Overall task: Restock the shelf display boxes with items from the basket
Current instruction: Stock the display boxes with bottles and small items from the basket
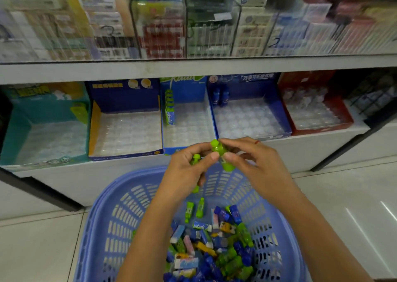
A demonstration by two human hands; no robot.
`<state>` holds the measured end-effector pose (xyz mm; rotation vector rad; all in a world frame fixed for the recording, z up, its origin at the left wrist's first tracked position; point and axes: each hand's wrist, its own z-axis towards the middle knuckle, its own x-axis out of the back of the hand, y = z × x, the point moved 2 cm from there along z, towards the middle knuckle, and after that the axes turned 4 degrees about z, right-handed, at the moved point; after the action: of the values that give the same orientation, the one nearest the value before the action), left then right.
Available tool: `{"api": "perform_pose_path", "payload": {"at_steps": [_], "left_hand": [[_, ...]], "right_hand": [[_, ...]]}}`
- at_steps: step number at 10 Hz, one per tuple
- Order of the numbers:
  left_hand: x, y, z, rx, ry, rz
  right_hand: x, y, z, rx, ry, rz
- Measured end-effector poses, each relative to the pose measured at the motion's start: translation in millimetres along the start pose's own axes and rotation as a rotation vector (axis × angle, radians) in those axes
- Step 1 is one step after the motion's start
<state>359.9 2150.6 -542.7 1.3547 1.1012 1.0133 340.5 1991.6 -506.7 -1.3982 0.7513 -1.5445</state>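
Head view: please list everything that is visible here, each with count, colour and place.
basket: one, blue, on the floor in front.
loose items: many, green, blue, white, yellow, heaped in the basket.
display boxes: five, teal, blue, red, in a row on the lower shelf.
green stock: several, left wall of the middle box.
blue bottles: two, back of the fourth box.
packaged goods: many, mixed colours, blurred, upper shelf.
held bottle: one, green, above the basket.
spare bottle: one, green.
left hand grip: holds the spare bottle.
right hand grip: pinches the held bottle.
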Motion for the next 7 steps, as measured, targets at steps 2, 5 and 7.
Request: {"api": "perform_pose_path", "payload": {"at_steps": [2,5,7], "left_hand": [[-30,6,36,0.041,-0.014,-0.136],[-89,12,111,0.246,0.059,-0.073],[-107,-2,121,0.282,0.036,0.045]], "right_hand": [[43,3,26,-0.145,-0.077,0.300],[125,54,118,-0.132,0.207,-0.063],[139,78,166,-0.106,0.044,-0.684]]}}
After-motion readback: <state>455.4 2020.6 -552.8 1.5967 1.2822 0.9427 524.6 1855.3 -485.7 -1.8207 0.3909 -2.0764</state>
